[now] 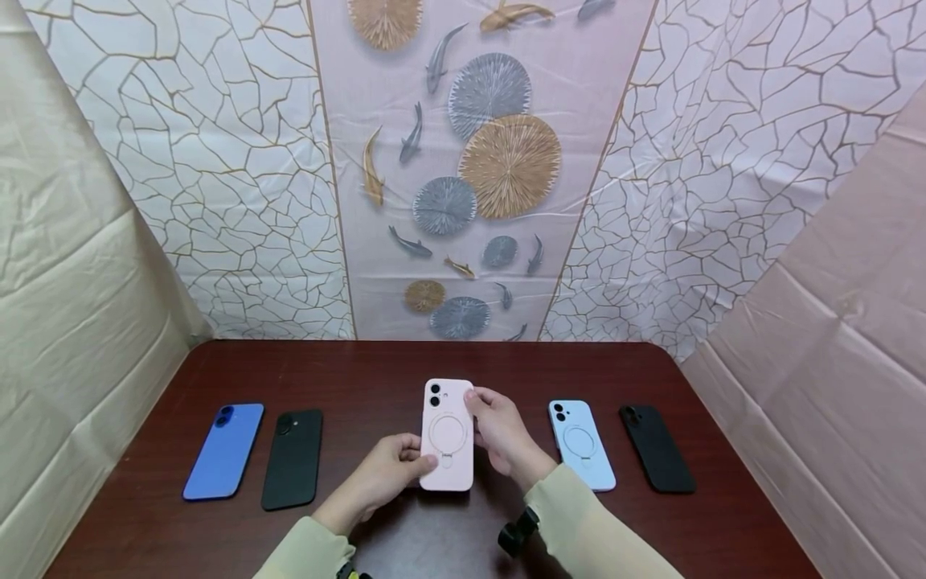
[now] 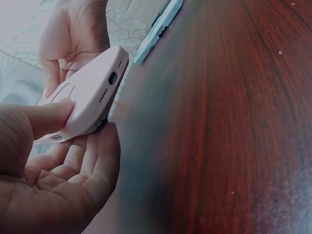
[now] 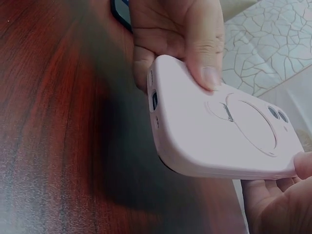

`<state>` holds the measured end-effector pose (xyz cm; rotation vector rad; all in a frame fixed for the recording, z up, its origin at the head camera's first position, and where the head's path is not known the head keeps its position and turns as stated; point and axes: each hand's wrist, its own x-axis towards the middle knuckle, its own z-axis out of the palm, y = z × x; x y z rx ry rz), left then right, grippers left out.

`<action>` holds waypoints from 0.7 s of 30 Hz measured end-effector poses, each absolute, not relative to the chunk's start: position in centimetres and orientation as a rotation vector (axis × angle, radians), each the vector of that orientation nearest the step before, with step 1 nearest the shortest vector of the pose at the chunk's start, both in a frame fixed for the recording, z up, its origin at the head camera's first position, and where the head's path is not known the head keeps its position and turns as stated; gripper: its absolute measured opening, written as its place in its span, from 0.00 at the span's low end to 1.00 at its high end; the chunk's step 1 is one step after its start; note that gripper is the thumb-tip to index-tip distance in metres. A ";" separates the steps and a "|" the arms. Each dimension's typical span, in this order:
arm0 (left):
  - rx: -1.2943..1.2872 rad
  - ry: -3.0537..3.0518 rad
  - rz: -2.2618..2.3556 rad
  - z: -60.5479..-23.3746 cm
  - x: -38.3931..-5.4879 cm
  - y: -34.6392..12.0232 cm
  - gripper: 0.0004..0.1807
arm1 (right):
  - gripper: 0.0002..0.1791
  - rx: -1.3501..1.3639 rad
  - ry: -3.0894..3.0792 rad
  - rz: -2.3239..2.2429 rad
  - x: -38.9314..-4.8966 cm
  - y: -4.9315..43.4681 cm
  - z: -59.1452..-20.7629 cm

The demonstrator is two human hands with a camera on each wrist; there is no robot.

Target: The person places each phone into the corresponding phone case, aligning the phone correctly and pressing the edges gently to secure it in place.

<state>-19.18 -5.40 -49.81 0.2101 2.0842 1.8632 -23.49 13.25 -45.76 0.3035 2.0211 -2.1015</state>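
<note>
Both hands hold up a phone in a pink case (image 1: 447, 462) above the middle of the table, its back with two lenses and a ring facing me. My left hand (image 1: 383, 476) grips its lower left edge, thumb on the back. At the upper right edge, my right hand (image 1: 504, 430) pinches it with the thumb over the case. In the left wrist view, the bottom end of the pink case (image 2: 95, 83) shows its port, with the left fingers beneath. The right wrist view shows the pink case (image 3: 200, 131) tilted, with the ring on its back.
Left on the brown table (image 1: 347, 362) lie a blue phone (image 1: 224, 454) and a black phone (image 1: 292, 462). To the right lie a light blue phone (image 1: 586, 450) with a ring and another black phone (image 1: 657, 450). Patterned cloth (image 1: 448, 241) hangs behind.
</note>
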 end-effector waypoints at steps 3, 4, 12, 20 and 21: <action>0.232 2.089 1.835 -49.8 -19.1 -5.5 0.16 | 0.19 0.286 2.032 -2.109 -23.5 13.2 -45.5; 0.238 2.095 1.832 -49.8 -19.1 -5.5 0.15 | 0.19 0.282 2.037 -2.110 -23.5 13.2 -45.5; 0.270 2.197 1.759 -49.8 -19.1 -5.9 0.12 | 0.18 0.279 2.000 -2.133 -23.7 13.0 -45.9; 0.347 2.170 1.801 -49.5 -19.0 -6.2 0.11 | 0.19 0.278 1.969 -2.154 -23.7 12.9 -46.2; 0.350 2.158 1.804 -49.5 -19.0 -6.2 0.11 | 0.18 0.281 1.968 -2.150 -23.7 12.9 -46.3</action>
